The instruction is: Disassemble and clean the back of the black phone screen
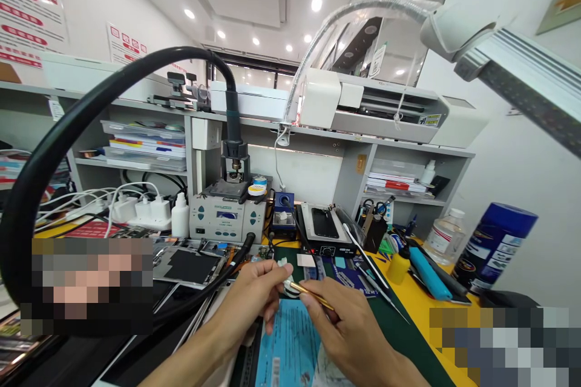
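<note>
Bright white light falls from round ceiling lights [316, 4] high beyond the left grip [254, 293] and right grip [347, 317], their discs washed out; soft shade lies under the fingers. Wide-angle distortion stretches the lamp [521, 66] up right of both grips and the black hose [27, 193] far left. Coarse pixel blocks mask patches to the left and lower right.

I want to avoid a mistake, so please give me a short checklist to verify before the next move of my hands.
1. Left hand holds the white piece: ok.
2. Right hand grips the gold tool: ok.
3. Gold tool touches the white piece: cannot tell, too small to see.
4. Space below the hands is bare: not ok, the blue sheet lies there.
5. Clear bottle is capped: ok.
</note>
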{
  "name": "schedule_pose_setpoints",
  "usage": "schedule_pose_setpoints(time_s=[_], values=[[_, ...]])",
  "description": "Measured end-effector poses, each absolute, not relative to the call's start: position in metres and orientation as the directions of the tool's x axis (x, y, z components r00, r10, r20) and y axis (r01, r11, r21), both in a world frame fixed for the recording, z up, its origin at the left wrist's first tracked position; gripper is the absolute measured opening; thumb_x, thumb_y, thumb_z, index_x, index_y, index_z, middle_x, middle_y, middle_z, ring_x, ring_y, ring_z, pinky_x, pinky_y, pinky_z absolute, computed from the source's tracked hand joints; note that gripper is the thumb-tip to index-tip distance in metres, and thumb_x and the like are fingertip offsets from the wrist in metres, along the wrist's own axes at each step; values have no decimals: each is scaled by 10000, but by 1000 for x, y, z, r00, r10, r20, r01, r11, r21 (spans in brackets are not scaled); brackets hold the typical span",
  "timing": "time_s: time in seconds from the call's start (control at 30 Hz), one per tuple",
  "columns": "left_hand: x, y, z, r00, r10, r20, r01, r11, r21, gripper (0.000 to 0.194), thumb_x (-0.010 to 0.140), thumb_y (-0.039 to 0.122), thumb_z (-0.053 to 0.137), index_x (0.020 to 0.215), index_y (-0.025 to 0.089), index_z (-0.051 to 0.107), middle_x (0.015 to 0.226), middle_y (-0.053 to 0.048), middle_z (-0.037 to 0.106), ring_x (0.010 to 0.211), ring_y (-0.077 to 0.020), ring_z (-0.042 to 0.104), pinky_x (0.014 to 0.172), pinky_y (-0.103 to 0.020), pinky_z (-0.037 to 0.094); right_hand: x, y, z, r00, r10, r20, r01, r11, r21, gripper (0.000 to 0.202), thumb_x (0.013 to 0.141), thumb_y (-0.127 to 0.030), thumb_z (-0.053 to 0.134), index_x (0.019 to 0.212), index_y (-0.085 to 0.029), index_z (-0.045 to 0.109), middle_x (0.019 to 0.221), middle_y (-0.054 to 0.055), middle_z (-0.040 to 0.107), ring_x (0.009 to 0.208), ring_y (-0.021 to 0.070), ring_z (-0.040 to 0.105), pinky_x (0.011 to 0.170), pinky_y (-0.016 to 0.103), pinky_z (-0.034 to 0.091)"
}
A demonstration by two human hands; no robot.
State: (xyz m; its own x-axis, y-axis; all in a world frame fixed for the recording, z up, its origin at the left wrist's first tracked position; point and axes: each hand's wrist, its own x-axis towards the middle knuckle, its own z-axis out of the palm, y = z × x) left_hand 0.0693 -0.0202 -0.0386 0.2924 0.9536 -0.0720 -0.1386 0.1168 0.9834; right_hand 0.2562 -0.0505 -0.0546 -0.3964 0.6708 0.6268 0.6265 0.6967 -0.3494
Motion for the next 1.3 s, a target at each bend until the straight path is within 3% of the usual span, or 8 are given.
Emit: schedule_pose_setpoints(time_s=[0.13, 0.37, 0.77, 1.03, 1.2, 1.3], values=[[69, -23, -37, 300, 951, -70, -154, 121, 981, 400, 780, 546, 656, 627, 225, 472, 421, 108, 292, 359, -91, 324, 328, -206, 369, 257, -51, -53, -399, 685, 609, 625, 689, -366, 216, 1006, -247, 493, 1147, -225, 655, 863, 42, 707, 665, 176, 618, 623, 296, 437], [70, -20, -41, 301, 950, -88, -80, 117, 990, 496, 831, 586, 612, 555, 219, 424, 339, 76, 368, 295, -70, 308, 320, -189, 326, 256, -51, -52, -401, 683, 611, 622, 692, -366, 209, 1002, -243, 498, 1143, -231, 652, 839, 34, 702, 619, 164, 585, 586, 288, 420], [67, -22, -41, 322, 945, -55, -115, 96, 989, 407, 852, 512, 620, 618, 227, 449, 352, 87, 385, 306, -76, 308, 331, -188, 334, 256, -51, -53, -396, 681, 616, 613, 695, -374, 222, 1004, -249, 487, 1130, -209, 666, 862, 62, 717, 703, 191, 646, 659, 304, 483], [69, -26, -34, 314, 949, -25, -153, 76, 985, 415, 796, 534, 678, 620, 223, 468, 390, 92, 364, 342, -76, 292, 330, -191, 350, 256, -50, -51, -387, 685, 617, 611, 692, -385, 221, 994, -235, 499, 1130, -218, 672, 878, 55, 733, 672, 179, 641, 607, 288, 463], [70, -28, -32, 311, 950, -17, -163, 71, 984, 442, 768, 559, 698, 608, 227, 455, 396, 94, 354, 350, -79, 298, 327, -193, 351, 254, -51, -49, -327, 737, 591, 540, 659, -523, 208, 984, -264, 516, 1067, -215, 701, 912, 60, 748, 765, 194, 674, 682, 285, 472], [70, -28, -32, 309, 951, -14, -166, 68, 984, 428, 781, 532, 694, 605, 225, 454, 391, 95, 349, 347, -78, 298, 322, -187, 341, 252, -53, -42, -274, 838, 473, 466, 546, -697, 245, 978, -349, 532, 910, -202, 716, 778, 25, 679, 674, 168, 570, 616, 274, 396]])
